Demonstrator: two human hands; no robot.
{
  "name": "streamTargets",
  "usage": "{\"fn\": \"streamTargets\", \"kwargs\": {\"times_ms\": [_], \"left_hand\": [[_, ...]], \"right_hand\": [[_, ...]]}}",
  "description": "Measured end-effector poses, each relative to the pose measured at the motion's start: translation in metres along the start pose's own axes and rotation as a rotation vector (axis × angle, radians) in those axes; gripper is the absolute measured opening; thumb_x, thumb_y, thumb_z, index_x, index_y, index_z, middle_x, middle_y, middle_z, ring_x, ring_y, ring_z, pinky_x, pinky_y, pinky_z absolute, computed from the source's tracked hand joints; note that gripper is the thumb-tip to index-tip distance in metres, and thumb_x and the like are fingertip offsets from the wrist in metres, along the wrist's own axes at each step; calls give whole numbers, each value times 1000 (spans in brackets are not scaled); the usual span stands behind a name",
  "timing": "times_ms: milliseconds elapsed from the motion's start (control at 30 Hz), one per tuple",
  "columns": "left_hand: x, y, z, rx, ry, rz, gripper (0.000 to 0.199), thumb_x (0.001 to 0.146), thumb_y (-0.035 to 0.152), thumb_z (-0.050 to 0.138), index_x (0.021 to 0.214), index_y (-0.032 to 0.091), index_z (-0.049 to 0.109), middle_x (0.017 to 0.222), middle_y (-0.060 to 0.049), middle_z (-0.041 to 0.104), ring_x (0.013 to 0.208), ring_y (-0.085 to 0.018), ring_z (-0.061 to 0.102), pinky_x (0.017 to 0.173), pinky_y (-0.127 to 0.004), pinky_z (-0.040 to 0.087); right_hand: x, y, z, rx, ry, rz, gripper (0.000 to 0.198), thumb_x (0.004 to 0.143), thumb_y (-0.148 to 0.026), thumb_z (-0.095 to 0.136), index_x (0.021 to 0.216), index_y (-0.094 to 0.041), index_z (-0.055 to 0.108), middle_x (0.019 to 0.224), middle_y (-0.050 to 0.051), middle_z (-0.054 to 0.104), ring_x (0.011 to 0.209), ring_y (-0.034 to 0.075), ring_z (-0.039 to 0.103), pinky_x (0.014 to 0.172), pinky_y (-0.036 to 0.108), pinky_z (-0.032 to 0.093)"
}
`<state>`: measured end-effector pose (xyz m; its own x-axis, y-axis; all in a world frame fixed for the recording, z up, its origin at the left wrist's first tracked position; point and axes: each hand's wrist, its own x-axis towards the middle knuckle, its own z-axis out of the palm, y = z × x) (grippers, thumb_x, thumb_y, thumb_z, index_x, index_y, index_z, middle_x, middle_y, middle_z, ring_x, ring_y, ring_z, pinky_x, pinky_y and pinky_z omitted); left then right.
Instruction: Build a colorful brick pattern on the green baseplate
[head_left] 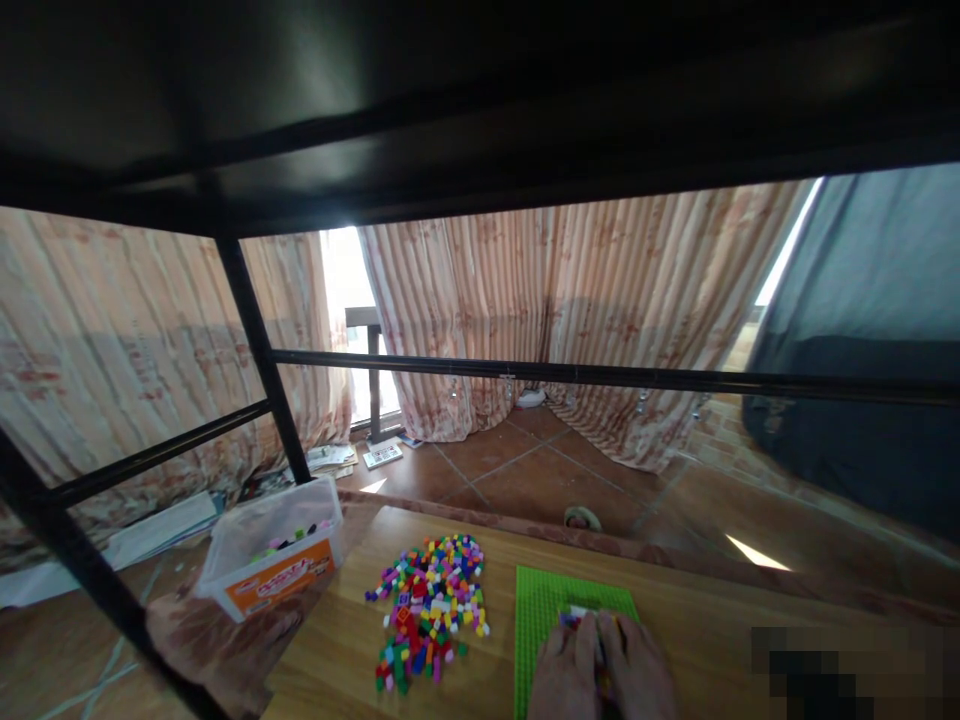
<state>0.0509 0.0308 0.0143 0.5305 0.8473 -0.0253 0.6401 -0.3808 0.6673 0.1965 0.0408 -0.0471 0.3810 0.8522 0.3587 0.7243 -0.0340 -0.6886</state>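
Note:
A green studded baseplate [531,590] lies on the low wooden table, at the lower right of the head view. Both hands are on it, side by side and close together. My left hand [564,672] has its fingers bent over a cluster of small coloured toy bricks [576,611]. From the other side, my right hand [636,662] grips the same cluster, its fingers closed. Most of those bricks are hidden under the fingers, so their exact arrangement cannot be seen. Left of the baseplate spreads a pile of loose toy bricks [435,600] in many colours.
A clear plastic tub [217,570] with an orange label and some bricks stands left of the wooden table [330,640]. Black metal bars [480,367] and a dark panel [480,110] frame the space overhead. Curtains [480,300] hang behind; papers [165,525] lie on the floor.

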Motion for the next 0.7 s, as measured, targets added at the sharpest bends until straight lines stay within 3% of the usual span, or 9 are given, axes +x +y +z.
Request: {"fn": "streamTargets", "kwargs": {"times_ms": [133, 267, 433, 700], "left_hand": [[11, -11, 17, 30, 29, -2, 75, 75, 6, 43, 149, 10, 32, 140, -17, 53, 125, -34, 46, 107, -52, 39], [19, -23, 36, 79, 97, -49, 72, 76, 6, 42, 148, 15, 37, 135, -15, 58, 121, -34, 50, 102, -52, 43], [13, -39, 47, 111, 163, 146, 70, 79, 9, 43, 148, 16, 35, 126, -15, 63, 111, -32, 55, 96, -50, 49], [-11, -37, 41, 245, 227, 243, 54, 87, 11, 43, 140, 14, 44, 125, -13, 64, 111, -28, 57, 95, -43, 52]], "right_hand": [[-1, 27, 17, -234, 138, -389, 28, 74, -20, 44, 88, -21, 69, 92, 11, 72, 84, 25, 63, 79, 36, 50], [-3, 39, 24, -370, 273, -573, 26, 77, -14, 44, 89, -20, 66, 88, 9, 71, 79, 22, 61, 73, 31, 48], [-10, 35, 17, -389, 260, -566, 26, 79, -18, 44, 92, -21, 66, 91, 10, 71, 82, 23, 61, 75, 33, 49], [-24, 6, -1, -158, 144, -305, 41, 92, -42, 31, 85, -22, 66, 86, 11, 68, 88, 25, 59, 81, 38, 49]]}}
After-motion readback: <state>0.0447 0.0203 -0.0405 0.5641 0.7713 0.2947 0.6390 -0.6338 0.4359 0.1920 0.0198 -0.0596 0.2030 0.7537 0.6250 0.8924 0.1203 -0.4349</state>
